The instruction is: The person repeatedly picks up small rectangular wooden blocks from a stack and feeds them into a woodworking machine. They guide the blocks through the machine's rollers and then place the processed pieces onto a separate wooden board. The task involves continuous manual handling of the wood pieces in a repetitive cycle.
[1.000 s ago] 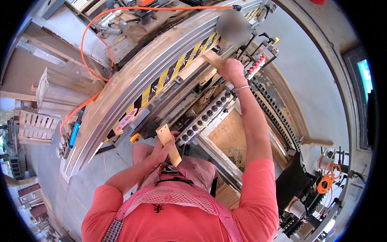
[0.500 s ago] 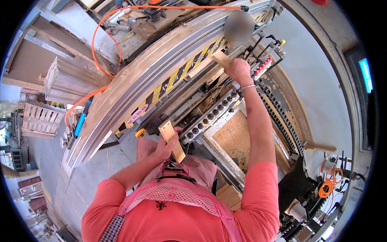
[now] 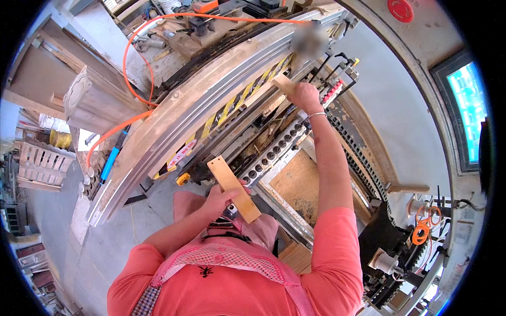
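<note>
My left hand (image 3: 220, 201) is closed around a flat, pale wooden board (image 3: 236, 190) with small holes near its upper end. It holds the board tilted in front of my apron, at the near end of the machine. My right hand (image 3: 305, 98), a bracelet at its wrist, reaches far forward over the machine. Its fingers grip a second pale wooden piece (image 3: 283, 83) beside the yellow-and-black striped rail (image 3: 236, 100). The right fingertips are partly hidden. Below that hand runs a row of round black fittings (image 3: 270, 156).
A long curved beam (image 3: 174, 113) crosses the left side. An orange air hose (image 3: 125, 71) leads to a blue air gun (image 3: 110, 164). At the right are a lit screen (image 3: 468, 108), a red button (image 3: 400, 10) and black drag chains (image 3: 363, 158). A wooden panel (image 3: 298, 181) lies low inside the machine.
My left hand has turned the board so more of its broad face shows, and it sits slightly farther right. The right hand keeps its wooden piece near the rail. The view has shifted, showing more screen.
</note>
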`<state>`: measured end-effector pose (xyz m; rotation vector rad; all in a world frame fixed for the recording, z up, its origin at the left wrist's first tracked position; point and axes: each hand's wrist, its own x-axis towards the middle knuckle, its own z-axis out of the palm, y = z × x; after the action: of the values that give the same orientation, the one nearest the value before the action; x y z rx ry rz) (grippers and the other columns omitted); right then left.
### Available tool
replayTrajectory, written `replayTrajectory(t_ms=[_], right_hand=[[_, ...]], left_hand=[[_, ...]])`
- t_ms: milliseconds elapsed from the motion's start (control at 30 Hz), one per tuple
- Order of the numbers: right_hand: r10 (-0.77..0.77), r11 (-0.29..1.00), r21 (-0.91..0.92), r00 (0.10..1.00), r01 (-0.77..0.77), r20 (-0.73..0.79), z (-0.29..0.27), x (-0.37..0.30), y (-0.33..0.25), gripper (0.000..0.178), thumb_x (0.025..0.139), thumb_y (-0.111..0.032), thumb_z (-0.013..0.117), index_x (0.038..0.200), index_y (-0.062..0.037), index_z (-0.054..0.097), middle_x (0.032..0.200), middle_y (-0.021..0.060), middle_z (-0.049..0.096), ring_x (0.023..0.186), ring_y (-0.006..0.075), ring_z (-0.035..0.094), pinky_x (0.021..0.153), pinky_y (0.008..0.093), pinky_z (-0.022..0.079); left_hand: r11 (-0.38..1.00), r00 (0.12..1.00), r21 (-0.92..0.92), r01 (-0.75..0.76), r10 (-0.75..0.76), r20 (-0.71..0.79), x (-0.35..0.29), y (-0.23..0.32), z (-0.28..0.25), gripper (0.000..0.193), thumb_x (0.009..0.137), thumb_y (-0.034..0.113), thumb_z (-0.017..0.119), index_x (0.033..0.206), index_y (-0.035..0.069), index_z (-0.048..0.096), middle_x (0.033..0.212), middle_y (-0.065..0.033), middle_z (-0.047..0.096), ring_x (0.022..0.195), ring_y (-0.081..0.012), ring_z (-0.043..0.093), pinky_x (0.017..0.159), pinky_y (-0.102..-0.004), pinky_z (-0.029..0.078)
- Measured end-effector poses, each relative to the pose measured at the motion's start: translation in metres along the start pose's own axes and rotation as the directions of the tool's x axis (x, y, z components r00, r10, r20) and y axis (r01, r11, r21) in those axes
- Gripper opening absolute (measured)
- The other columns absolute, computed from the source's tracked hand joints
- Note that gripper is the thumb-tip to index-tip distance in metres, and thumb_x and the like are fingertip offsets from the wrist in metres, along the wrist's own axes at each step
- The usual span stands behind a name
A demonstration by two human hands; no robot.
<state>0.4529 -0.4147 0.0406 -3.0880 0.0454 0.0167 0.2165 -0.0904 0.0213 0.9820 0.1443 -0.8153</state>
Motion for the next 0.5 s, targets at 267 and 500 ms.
replayTrajectory(t_ms=[267,500], right_hand=[[0.002,1.000,0.002,0.999,-0.003,0.035,-0.002,0.002,-0.002,0.038,0.067,-0.037,0.066,0.080,-0.0013,0.066,0.083,0.0194,0.064,0.081,0.0339,0.062,0.075,0.0413,0.050],[0.014,1.000,-0.018,0.999,-0.013,0.036,-0.009,-0.002,-0.011,0.031,0.067,-0.032,0.062,0.081,-0.0042,0.066,0.084,0.0159,0.065,0.083,0.0313,0.063,0.074,0.0396,0.051]], left_hand=[[0.775,0.926,0.518,-0.362,0.361,0.107,0.010,-0.012,-0.027,0.022,0.090,0.016,0.048,0.102,-0.001,0.055,0.090,-0.0063,0.063,0.079,-0.0139,0.060,0.069,-0.0283,0.049],[0.717,0.918,0.585,-0.380,0.372,0.140,0.010,-0.007,-0.020,0.020,0.087,0.016,0.054,0.094,-0.001,0.061,0.080,-0.0080,0.065,0.074,-0.0135,0.062,0.066,-0.0284,0.049]])
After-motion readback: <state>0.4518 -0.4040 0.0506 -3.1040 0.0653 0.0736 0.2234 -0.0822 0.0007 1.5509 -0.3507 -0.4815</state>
